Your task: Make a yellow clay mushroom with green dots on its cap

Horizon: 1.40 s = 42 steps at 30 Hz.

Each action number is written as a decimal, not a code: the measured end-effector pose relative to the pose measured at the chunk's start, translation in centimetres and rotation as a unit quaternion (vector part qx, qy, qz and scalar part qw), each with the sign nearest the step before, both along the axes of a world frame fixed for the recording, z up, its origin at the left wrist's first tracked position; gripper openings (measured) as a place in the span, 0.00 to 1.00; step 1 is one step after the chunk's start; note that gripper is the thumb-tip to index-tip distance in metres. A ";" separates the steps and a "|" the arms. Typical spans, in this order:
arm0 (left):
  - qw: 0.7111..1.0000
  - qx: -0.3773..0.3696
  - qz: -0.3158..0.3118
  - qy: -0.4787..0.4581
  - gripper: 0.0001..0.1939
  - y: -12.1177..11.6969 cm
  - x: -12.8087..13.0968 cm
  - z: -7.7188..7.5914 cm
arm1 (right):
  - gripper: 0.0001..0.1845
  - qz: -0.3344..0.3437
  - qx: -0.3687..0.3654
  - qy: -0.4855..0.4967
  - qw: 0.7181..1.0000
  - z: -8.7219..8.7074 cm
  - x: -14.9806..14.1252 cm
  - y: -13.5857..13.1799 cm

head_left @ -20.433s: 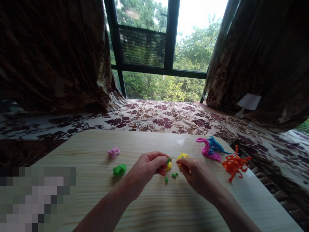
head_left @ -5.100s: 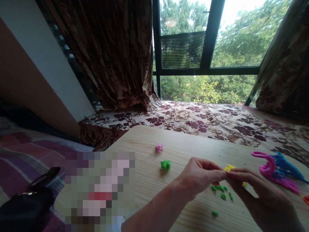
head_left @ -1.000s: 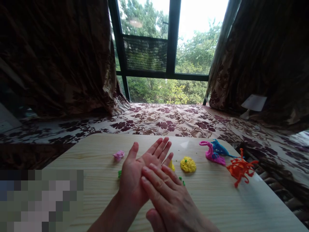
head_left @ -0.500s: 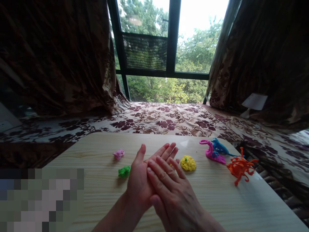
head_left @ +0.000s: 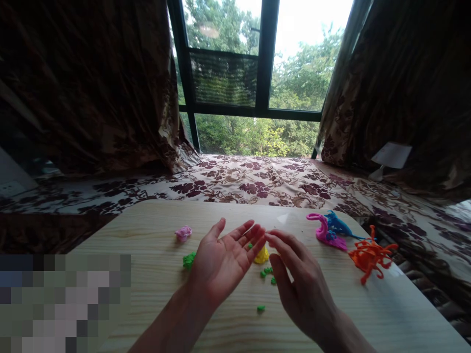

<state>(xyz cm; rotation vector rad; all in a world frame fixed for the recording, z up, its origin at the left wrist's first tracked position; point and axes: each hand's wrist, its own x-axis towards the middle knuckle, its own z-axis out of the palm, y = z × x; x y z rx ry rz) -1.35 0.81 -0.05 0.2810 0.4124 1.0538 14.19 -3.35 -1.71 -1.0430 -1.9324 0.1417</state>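
Note:
My left hand [head_left: 222, 262] is held palm up over the table, fingers stretched out. A small green bit of modelling clay [head_left: 250, 246] shows at its fingers. My right hand [head_left: 300, 274] is beside it, fingers slightly bent and thumb apart, its fingertips close to the left fingertips; I see nothing held in it. Behind the left fingers is a yellow clay lump [head_left: 262, 255], partly covered. Several small green clay pieces [head_left: 267, 271] lie on the table between the hands, and one green piece [head_left: 261, 308] lies nearer me. A larger green clay lump [head_left: 189, 261] is partly hidden by my left hand.
The pale wooden table [head_left: 147, 235] also bears a pink clay lump [head_left: 183, 233] at the left. At its right are a magenta clay shape [head_left: 324, 233], a blue one [head_left: 339, 224] and an orange many-armed one [head_left: 371, 256]. Beyond lies a flowered cloth [head_left: 253, 179] under a window.
My hands have come apart: the right palm lay over the left and has moved off to the right. Small green pieces now show between them. The yellow lump with a green dot is no longer visible.

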 end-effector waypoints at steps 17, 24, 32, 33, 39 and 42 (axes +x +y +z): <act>0.898 0.070 0.118 0.419 0.21 3.3 -2.9 -2.9 | 0.11 0.115 -0.235 -0.180 0.948 -2.3 0.9 -0.9; 0.884 0.066 0.154 0.437 0.20 3.9 -3.4 -2.7 | 0.09 0.119 -0.231 -0.177 0.949 -2.5 0.8 -0.5; 0.990 0.025 0.063 0.122 0.18 0.5 -0.5 0.1 | 0.09 0.084 -0.130 0.093 0.984 -0.9 -0.5 0.2; 0.996 0.019 0.023 0.090 0.20 -0.2 0.3 0.1 | 0.09 0.089 -0.112 0.106 0.984 -0.8 -0.7 0.1; 0.997 -0.006 -0.071 -0.042 0.26 -2.4 2.4 -0.8 | 0.12 0.095 -0.037 0.006 0.995 -0.7 -1.3 -0.5; 0.997 0.023 -0.028 -0.068 0.27 -2.0 1.7 -0.4 | 0.19 0.113 -0.015 -0.069 0.991 -0.3 -1.8 -0.9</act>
